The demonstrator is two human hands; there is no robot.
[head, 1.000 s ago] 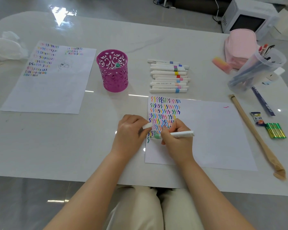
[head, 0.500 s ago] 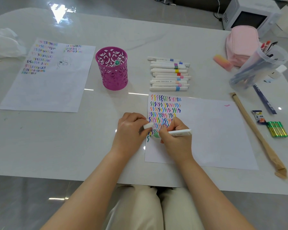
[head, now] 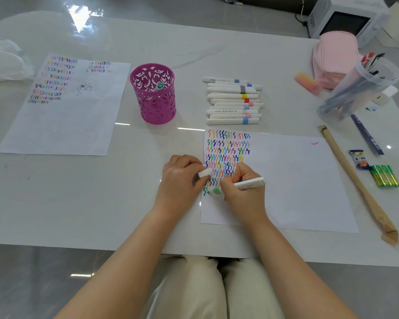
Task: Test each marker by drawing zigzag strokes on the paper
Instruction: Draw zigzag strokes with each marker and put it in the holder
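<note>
Right hand (head: 244,199) fingers pinch a marker (head: 250,184), tip near the paper's (head: 297,180) left edge. Left hand (head: 180,180) grips the cap (head: 205,173). The paper's right half is mostly bare; the marker's print is unreadable.

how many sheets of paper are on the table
2: one white zigzag-marked sheet lies at the left; the other white sheet lies front centre, partly zigzagged. None looks hidden.

The glossy white marble-pattern bench (head: 101,203) stands on a polished grey tile floor (head: 32,284). A bright light glare (head: 83,17) reflects at the bench's far left edge. Beyond the bench's far right corner sit a white microwave oven (head: 341,21) and a black cable (head: 301,12).
</note>
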